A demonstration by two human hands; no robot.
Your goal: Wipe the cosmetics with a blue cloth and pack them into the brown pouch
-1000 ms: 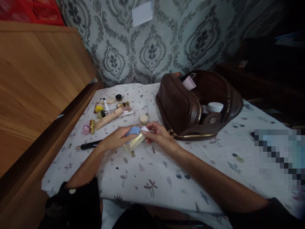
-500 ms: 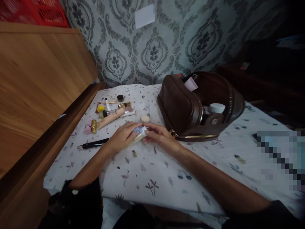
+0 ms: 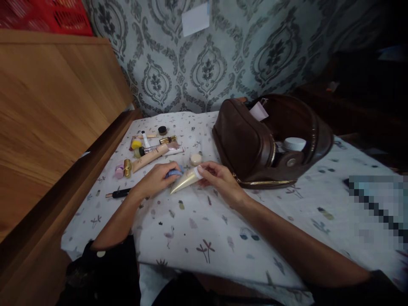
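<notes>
My right hand (image 3: pixel 219 180) pinches the white cap end of a pale yellow tube (image 3: pixel 184 181), which lies low over the patterned tablecloth (image 3: pixel 204 229). My left hand (image 3: pixel 156 180) is closed around a small blue cloth (image 3: pixel 174 173) and presses it against the tube. Both hands meet near the middle of the table, just left of an open brown leather pouch (image 3: pixel 245 144).
A cluster of cosmetics (image 3: pixel 149 148) lies at the back left: a beige tube, gold lipsticks, small jars. A black pencil (image 3: pixel 118 194) rests near my left wrist. A small round jar (image 3: pixel 195 159) sits behind my hands. A wooden headboard (image 3: pixel 54 110) runs along the left.
The tube has turned, its flat tail now pointing down-left. My left hand drew back off the tube's body and bunched the blue cloth at its upper side.
</notes>
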